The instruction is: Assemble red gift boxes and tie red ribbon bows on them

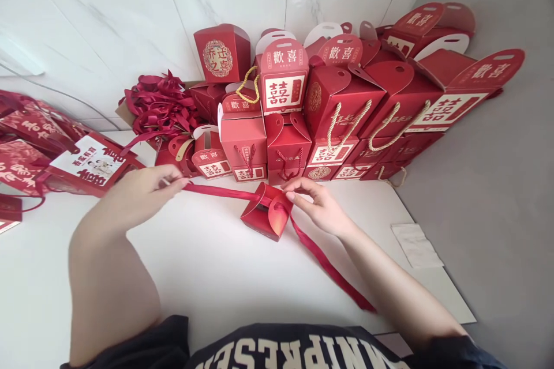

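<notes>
Got a small red box (pixel 266 218) sitting near the middle of the white counter (pixel 208 288), curved flaps folded up on top, just in front of a big stack of red gift boxes (pixel 337 109) lined up along the wall. Running a red ribbon (pixel 225 192) through the top of that box, pulled fairly straight out to the left and trailing loose off to the right, down toward the near counter edge. Pinching the left stretch with the left hand (pixel 142 190), fingers (pixel 171 180) closed together on the ribbon. Keeping the right hand (pixel 318 204) right at the box's top flap, fingers (pixel 294 190) touching the spot where the ribbon leaves the box; looks like a light pinch, but honestly can't tell whether clamped or just resting there. Also seeing a tangled pile of red ribbons (pixel 158 106) back left, some flat red bags (pixel 86 164) at the far left, and a white folded sheet (pixel 418 245) by the counter's right edge, well apart from the box.
</notes>
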`<state>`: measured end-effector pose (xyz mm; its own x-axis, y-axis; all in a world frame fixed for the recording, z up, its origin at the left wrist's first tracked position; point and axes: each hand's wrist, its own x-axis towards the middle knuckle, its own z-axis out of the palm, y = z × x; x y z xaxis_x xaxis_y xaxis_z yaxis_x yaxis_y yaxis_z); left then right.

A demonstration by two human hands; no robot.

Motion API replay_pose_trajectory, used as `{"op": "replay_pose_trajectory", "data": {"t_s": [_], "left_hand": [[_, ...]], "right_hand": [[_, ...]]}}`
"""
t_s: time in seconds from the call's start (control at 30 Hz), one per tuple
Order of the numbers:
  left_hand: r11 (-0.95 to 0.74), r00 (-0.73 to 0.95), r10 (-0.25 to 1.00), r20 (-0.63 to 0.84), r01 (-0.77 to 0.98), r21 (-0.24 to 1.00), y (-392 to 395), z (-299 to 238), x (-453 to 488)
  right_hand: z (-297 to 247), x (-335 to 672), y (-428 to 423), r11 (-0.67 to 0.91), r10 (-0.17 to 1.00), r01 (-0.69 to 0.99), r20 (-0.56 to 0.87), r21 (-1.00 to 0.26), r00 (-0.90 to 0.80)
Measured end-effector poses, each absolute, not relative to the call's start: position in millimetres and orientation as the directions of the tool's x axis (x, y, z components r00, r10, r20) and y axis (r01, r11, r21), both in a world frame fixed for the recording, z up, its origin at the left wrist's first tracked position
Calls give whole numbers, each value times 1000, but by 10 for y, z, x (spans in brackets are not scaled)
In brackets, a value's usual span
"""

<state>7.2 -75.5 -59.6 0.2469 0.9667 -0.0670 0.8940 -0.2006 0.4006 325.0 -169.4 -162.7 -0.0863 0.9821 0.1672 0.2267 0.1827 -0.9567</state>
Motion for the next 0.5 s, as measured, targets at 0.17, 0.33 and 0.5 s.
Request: {"op": "replay_pose_trajectory", "data": {"t_s": [0.17,0.33,0.5], "left_hand": [[-123,139,980,-145,986,116,-583,-782,-49],[-388,598,773,-211,709,589,-694,-988,568],[-355,666,706,-243,629,691,-829,-1149,890]], "right_hand": [[-1773,3488,-1844,-20,997,262,-38,-965,-61],[-1784,3384,-2063,-91,979,360,-149,-928,-137],[-1709,3156,-2236,-20,971,322,-96,-947,-221]]}}
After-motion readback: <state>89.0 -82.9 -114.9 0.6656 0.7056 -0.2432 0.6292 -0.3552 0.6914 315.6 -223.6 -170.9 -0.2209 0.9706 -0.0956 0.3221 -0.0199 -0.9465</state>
